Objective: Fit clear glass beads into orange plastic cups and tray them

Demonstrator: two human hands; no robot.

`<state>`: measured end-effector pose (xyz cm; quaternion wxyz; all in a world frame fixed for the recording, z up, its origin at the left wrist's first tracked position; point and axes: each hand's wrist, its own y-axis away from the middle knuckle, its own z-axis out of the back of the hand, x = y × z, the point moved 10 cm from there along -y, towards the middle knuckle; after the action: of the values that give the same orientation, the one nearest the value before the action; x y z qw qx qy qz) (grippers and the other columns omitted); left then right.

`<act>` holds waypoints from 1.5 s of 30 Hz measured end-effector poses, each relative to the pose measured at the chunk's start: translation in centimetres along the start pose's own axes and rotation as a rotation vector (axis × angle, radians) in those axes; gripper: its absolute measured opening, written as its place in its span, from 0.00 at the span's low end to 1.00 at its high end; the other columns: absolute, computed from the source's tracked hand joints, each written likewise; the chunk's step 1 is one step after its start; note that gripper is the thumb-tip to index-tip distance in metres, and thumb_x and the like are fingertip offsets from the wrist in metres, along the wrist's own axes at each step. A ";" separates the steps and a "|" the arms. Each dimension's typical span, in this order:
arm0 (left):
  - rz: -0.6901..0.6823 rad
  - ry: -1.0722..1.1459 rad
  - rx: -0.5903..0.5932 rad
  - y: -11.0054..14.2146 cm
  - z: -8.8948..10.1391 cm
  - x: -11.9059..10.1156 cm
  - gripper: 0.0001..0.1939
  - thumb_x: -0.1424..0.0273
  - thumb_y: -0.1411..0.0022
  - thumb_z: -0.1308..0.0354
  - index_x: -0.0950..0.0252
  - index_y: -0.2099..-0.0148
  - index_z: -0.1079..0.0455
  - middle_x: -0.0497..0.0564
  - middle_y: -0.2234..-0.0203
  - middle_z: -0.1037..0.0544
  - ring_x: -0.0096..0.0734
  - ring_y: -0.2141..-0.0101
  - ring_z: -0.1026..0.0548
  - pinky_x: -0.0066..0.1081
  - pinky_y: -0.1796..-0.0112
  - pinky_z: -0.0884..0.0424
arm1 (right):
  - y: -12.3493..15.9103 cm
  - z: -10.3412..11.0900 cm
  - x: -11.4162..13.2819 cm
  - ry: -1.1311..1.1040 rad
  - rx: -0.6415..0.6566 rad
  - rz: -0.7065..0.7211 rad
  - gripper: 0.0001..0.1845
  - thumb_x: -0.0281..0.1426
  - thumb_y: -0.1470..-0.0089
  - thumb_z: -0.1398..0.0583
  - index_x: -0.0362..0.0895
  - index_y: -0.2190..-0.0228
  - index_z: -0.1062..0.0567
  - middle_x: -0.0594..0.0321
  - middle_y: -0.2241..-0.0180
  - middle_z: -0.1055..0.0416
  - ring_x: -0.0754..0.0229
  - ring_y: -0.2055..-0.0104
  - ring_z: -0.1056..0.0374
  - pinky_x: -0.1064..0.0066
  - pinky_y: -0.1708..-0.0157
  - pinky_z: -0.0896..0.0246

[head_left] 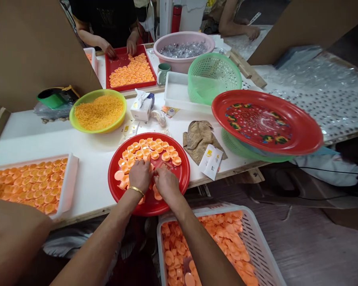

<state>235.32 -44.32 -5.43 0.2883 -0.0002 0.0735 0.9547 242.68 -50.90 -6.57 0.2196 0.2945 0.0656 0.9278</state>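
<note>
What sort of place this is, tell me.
Probably a small hand-assembly workshop: a crate of loose orange parts, a white tray of orange pieces, and another person's hands at a red tray across the table.

Bench [92,145]: tissue box [141,114] is sitting with a white tissue poking from its top. To its right, brown cloth [199,137] is lying crumpled; white packet [211,162] is overlapping its edge. Green mug [164,74] is standing near pink basin [163,49]. Red flask [176,19] is standing behind. Floral red tray [304,135] is resting over green basket [231,143].
</note>
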 end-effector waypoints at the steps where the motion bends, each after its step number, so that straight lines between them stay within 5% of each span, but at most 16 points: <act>1: -0.014 -0.011 0.008 -0.2 0.0 -0.4 0.12 0.65 0.38 0.48 0.66 0.57 0.29 0.59 0.62 0.26 0.44 0.57 0.32 0.37 0.59 0.35 | -0.2 0.1 -0.6 -0.004 -0.004 -0.019 0.06 0.32 0.45 0.41 0.46 0.65 0.25 0.57 0.66 0.25 0.55 0.65 0.29 0.69 0.68 0.40; 10: -0.083 -0.025 0.071 -0.4 0.3 -1.7 0.15 0.72 0.36 0.55 0.66 0.62 0.27 0.61 0.65 0.25 0.44 0.58 0.29 0.37 0.60 0.35 | -0.5 3.3 -6.1 0.018 -0.128 -0.125 0.09 0.25 0.43 0.45 0.44 0.64 0.25 0.58 0.69 0.24 0.57 0.65 0.28 0.72 0.68 0.43; 15: -0.014 0.059 0.087 -2.3 -0.1 -2.2 0.15 0.71 0.36 0.55 0.62 0.61 0.26 0.55 0.69 0.23 0.40 0.65 0.26 0.32 0.69 0.35 | -0.4 4.3 -5.9 0.060 -0.195 -0.088 0.15 0.21 0.42 0.50 0.41 0.59 0.27 0.54 0.62 0.26 0.57 0.61 0.30 0.71 0.64 0.42; 18: -0.002 0.098 0.046 -3.0 0.8 -2.2 0.15 0.72 0.36 0.56 0.63 0.55 0.28 0.57 0.62 0.24 0.40 0.61 0.26 0.33 0.67 0.35 | 0.3 4.6 -5.6 0.078 -0.219 -0.054 0.15 0.24 0.40 0.51 0.42 0.56 0.29 0.55 0.57 0.28 0.58 0.59 0.31 0.71 0.63 0.42; 22: -0.039 0.157 0.036 -0.2 1.4 -2.7 0.14 0.66 0.35 0.53 0.61 0.53 0.29 0.54 0.60 0.26 0.35 0.61 0.27 0.30 0.66 0.34 | 1.4 4.4 -5.0 0.086 -0.219 -0.013 0.14 0.27 0.39 0.50 0.46 0.55 0.29 0.58 0.53 0.30 0.58 0.60 0.30 0.71 0.66 0.42; 26: -0.217 0.132 0.105 3.5 -0.5 -5.6 0.13 0.63 0.41 0.43 0.62 0.56 0.28 0.54 0.63 0.25 0.39 0.60 0.27 0.32 0.65 0.34 | 3.0 4.6 -4.7 0.123 -0.202 -0.010 0.14 0.25 0.39 0.51 0.44 0.56 0.28 0.58 0.58 0.28 0.59 0.60 0.31 0.71 0.64 0.41; 33: -0.171 0.093 0.001 1.5 -1.2 -6.0 0.11 0.75 0.35 0.54 0.65 0.57 0.31 0.56 0.63 0.27 0.39 0.64 0.28 0.35 0.67 0.36 | 3.8 3.7 -3.5 0.188 -0.141 0.004 0.15 0.25 0.42 0.46 0.42 0.53 0.30 0.57 0.57 0.29 0.58 0.57 0.33 0.69 0.57 0.43; 38: -0.269 0.088 -0.040 3.7 -1.1 -7.2 0.10 0.74 0.36 0.51 0.64 0.64 0.28 0.54 0.66 0.26 0.37 0.63 0.29 0.34 0.62 0.35 | 3.1 3.0 -3.1 0.248 -0.168 0.018 0.12 0.24 0.40 0.48 0.43 0.57 0.29 0.56 0.57 0.29 0.55 0.56 0.34 0.65 0.58 0.45; 41: -0.231 0.100 -0.086 4.1 -0.3 -5.6 0.13 0.70 0.34 0.53 0.63 0.66 0.28 0.52 0.68 0.26 0.34 0.65 0.30 0.32 0.61 0.35 | 3.2 3.0 -2.8 0.254 -0.213 0.046 0.10 0.26 0.41 0.47 0.43 0.58 0.29 0.57 0.59 0.29 0.55 0.57 0.35 0.65 0.60 0.46; 45: 0.007 0.050 -0.212 0.2 2.1 -0.3 0.16 0.65 0.34 0.52 0.69 0.53 0.30 0.60 0.62 0.28 0.44 0.59 0.32 0.38 0.59 0.35 | 2.4 2.1 -1.1 0.306 -0.218 0.138 0.09 0.30 0.40 0.46 0.46 0.58 0.29 0.58 0.59 0.30 0.55 0.58 0.36 0.64 0.61 0.47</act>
<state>235.54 -44.35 -3.33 0.2812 -0.0545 -0.0208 0.9579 243.78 -53.56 -4.80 0.1735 0.1283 -0.0229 0.9762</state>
